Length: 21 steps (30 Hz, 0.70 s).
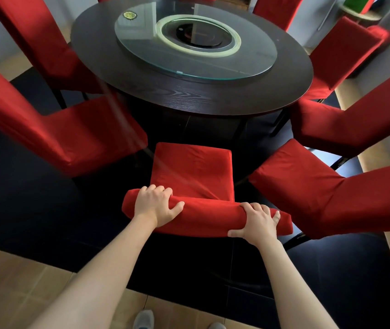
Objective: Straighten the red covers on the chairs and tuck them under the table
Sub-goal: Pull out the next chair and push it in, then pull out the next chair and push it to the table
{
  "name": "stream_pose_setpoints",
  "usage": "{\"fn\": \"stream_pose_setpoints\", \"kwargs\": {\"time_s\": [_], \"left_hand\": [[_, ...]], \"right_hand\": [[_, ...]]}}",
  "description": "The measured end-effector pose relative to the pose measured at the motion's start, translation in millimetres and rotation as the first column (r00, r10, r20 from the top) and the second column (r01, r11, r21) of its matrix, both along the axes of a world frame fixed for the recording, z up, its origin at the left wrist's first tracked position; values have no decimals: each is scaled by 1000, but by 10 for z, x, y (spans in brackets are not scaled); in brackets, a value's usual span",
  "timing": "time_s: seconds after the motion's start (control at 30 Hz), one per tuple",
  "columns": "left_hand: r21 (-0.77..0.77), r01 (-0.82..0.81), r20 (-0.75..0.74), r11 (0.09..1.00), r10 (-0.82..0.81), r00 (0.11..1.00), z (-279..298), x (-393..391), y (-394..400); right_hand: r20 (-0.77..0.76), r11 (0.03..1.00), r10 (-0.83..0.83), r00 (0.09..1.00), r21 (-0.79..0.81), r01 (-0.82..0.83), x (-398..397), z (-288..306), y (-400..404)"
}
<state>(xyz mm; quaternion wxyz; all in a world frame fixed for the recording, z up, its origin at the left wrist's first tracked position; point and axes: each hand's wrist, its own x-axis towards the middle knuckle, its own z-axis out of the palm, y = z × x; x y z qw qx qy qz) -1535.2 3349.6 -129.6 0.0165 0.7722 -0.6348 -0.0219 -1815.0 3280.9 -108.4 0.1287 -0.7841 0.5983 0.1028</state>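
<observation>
While both hands grip backrest (203, 217), chair seat (192, 167) points tableward.

Daylit, glass glare, fisheye edges, slight blur

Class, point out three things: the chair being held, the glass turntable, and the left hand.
held chair (192, 167), head view, seat cover.
glass turntable (255, 60), head view, bare glass near rim.
left hand (154, 204), head view, back of hand.

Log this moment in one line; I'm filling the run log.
left hand: grips chair top | right hand: grips chair top | seat: outside table | cover: not yet smooth
</observation>
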Motion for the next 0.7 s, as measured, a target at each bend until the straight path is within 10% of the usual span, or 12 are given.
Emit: {"fn": "stream_pose_setpoints", "kwargs": {"time_s": [0.7], "left_hand": [[105,-19,-76,994,27,997,55,-26,16]], "right_hand": [[4,1000,-11,1000,-14,11,17,-26,-4]]}}
